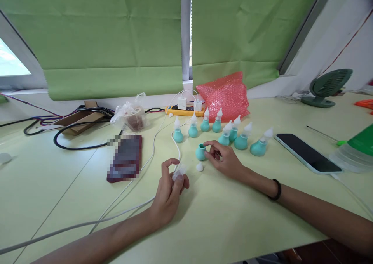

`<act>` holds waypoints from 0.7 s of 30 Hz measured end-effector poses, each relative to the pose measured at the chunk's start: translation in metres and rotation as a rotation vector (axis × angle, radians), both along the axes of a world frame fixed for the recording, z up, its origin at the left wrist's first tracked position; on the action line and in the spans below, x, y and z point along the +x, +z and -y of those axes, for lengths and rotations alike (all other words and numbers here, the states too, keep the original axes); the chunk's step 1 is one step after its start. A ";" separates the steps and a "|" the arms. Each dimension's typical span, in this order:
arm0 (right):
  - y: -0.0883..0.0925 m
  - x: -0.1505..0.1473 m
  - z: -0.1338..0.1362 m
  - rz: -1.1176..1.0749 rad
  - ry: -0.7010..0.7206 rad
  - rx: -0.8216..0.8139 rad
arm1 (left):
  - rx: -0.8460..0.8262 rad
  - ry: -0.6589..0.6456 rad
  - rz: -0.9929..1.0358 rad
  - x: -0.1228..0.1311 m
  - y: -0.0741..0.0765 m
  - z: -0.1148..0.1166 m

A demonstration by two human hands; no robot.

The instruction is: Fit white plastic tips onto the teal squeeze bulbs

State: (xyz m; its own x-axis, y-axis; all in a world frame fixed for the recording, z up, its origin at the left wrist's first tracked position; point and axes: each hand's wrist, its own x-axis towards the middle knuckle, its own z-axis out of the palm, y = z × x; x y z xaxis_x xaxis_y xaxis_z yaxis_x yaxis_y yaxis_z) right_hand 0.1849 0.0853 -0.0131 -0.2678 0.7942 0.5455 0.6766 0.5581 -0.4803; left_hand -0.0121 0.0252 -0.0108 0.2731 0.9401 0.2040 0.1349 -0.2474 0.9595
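Note:
My right hand (pixel 223 159) has its thumb and forefinger on a small teal squeeze bulb (pixel 200 152), which stands upright with its round mouth uncovered. In my left hand (pixel 169 190) is a crumpled, clear piece of plastic (pixel 178 172), pinched by the thumb against the fingers while the forefinger curls above. Between the hands a small white, translucent tip (pixel 199 167) lies on the table. Behind the right hand stand several more teal bulbs, among them one bulb (pixel 178 135) at the left and another (pixel 258 148) at the right, each topped with a clear pointed nozzle.
A red bubble-wrap bag (pixel 224 97) lies behind the bulbs, beside a yellow power strip (pixel 171 110). White cables cross the table (pixel 221 225) near my left arm. A phone (pixel 309 153) and a green fan (pixel 326 87) are at the right; a dark red pouch (pixel 125 159) lies left.

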 end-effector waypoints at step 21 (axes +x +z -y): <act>-0.002 -0.026 0.044 -0.076 0.398 0.338 | -0.303 -0.274 0.038 0.003 0.006 -0.007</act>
